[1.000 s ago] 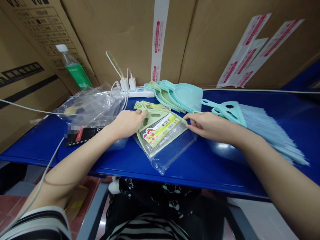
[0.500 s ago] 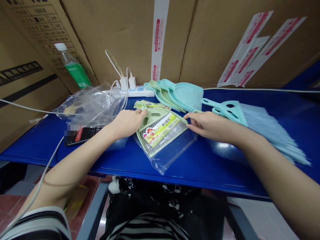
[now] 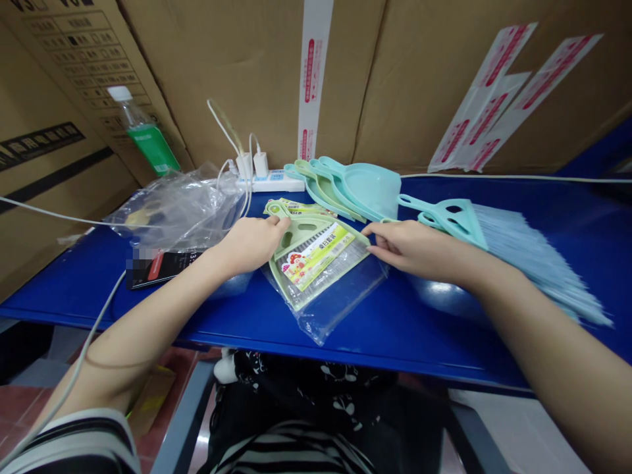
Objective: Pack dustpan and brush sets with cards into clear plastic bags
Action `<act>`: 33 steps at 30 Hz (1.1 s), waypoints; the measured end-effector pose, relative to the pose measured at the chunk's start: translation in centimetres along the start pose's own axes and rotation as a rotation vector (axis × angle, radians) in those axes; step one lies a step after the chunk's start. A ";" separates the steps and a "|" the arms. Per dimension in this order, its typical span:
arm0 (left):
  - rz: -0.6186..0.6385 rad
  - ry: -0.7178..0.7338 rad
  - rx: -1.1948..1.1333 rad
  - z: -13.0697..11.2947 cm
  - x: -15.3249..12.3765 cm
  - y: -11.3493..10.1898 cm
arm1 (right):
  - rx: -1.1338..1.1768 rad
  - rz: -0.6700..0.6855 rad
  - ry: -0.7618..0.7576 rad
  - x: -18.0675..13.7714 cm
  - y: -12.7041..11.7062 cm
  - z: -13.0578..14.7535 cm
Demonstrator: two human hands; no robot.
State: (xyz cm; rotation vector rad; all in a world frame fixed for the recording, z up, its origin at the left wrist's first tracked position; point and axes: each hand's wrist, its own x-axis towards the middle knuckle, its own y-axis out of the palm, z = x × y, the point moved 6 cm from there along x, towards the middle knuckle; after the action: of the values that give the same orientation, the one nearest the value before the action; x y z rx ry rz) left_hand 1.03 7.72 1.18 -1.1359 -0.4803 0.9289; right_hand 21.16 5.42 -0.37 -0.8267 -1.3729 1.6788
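Unmoved since a second earlier, a bagged dustpan set [image 3: 320, 260], presumably light but slippery, is pinched on the bench [image 3: 232, 319] by the left hand's [image 3: 254, 242] fingers at the handle base and the right hand's [image 3: 405, 247] at the rim, likely its firmest hold.

Room lay between the right hand [image 3: 405, 249] and the table's [image 3: 419, 342] near edge; stacked dustpans [image 3: 372, 187] blocked the back, brushes [image 3: 523, 243] the right, a plastic bag [image 3: 180, 204] the left.

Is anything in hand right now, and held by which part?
Yes, the bagged green dustpan-and-brush set: the left hand at its handle end, the right hand at its right corner. How firmly cannot be told.
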 end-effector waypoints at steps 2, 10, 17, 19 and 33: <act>0.000 0.002 0.003 0.0 0.0 0.0 | 0.009 -0.006 -0.007 0.0 0.0 0.0; 0.005 -0.001 0.015 0.0 0.1 0.1 | 0.007 -0.007 0.007 0.0 0.0 0.0; 0.007 0.002 0.014 0.0 0.1 0.1 | 0.010 0.002 0.018 0.1 0.1 -0.1; 0.008 0.000 0.011 0.0 0.0 0.1 | 0.010 0.001 0.015 0.1 0.1 -0.2; 0.007 0.001 0.010 0.0 0.1 0.2 | 0.017 -0.009 0.008 0.1 0.2 -0.4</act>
State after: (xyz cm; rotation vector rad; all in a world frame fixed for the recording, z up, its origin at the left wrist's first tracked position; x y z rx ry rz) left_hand 1.02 7.81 1.03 -1.1296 -0.4702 0.9355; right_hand 21.40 5.66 -0.61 -0.8159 -1.3536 1.6764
